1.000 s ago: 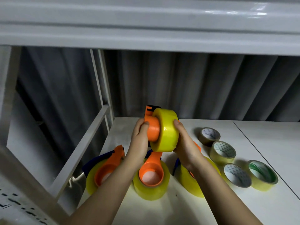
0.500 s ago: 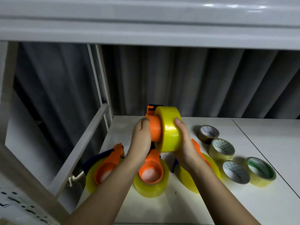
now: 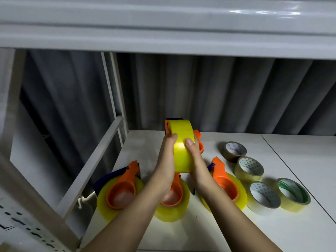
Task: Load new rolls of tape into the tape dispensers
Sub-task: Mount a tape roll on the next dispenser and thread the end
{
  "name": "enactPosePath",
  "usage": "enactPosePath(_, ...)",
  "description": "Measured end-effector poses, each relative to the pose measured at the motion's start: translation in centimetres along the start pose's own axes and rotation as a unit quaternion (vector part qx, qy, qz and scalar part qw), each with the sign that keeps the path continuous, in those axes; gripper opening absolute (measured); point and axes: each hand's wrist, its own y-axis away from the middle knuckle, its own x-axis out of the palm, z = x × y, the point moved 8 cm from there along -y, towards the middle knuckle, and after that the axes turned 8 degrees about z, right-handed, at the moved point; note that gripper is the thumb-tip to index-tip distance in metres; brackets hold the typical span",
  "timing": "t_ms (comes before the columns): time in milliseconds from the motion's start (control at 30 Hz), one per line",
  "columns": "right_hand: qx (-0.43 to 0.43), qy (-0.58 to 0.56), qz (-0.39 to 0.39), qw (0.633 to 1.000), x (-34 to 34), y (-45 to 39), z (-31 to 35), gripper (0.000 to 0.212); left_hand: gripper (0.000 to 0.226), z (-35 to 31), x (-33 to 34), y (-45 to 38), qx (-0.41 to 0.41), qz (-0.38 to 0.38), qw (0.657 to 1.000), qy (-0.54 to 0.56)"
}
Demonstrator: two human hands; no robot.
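Note:
I hold an orange tape dispenser (image 3: 197, 140) with a yellow tape roll (image 3: 181, 148) on it, raised above the white table (image 3: 272, 224). My left hand (image 3: 166, 160) grips its left side and my right hand (image 3: 195, 160) its right, thumb on the tape's face. The roll's curved face points toward me. Below lie three loaded orange dispensers: left (image 3: 121, 193), middle (image 3: 172, 199) partly behind my wrists, right (image 3: 225, 186).
Several loose tape rolls lie at the right: a brown one (image 3: 234, 151), two yellowish with white cores (image 3: 249, 170) (image 3: 263, 198), and one with a green core (image 3: 293, 194). A white shelf beam (image 3: 163, 24) hangs overhead; a white frame rail (image 3: 94, 164) borders the table's left.
Both hands have turned the held dispenser, so the roll's yellow outer face now points at me instead of its orange hub side. My right thumb now rests on the tape.

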Motion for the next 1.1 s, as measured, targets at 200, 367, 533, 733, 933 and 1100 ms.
enactPosePath(200,0.01,0.047,0.004,0.999,-0.4,0.8,0.7,0.036,0.066,-1.0,-0.3,-0.4,0.056,0.106,0.984,-0.133)
enactPosePath(367,0.05,0.085,0.018,0.995,-1.0,1.3,1.8,0.055,0.026,-1.0,-0.9,0.0,0.084,0.103,0.981,-0.14)
enactPosePath(533,0.016,0.09,0.025,0.996,-1.4,2.2,3.1,0.067,0.022,-0.3,-1.8,0.5,0.067,0.07,0.992,-0.082)
enactPosePath(733,-0.047,0.21,0.011,0.977,-1.6,3.1,4.3,0.078,0.017,0.5,-2.7,1.0,0.025,0.073,0.992,-0.1)
enactPosePath(933,-0.133,0.312,-0.006,0.941,-0.9,4.1,6.9,0.053,0.032,-0.3,-2.8,1.5,0.043,0.096,0.984,-0.141)
enactPosePath(1100,-0.157,0.343,-0.03,0.925,-1.0,3.9,7.9,0.048,0.031,-1.3,-3.0,1.6,0.071,0.094,0.977,-0.176)
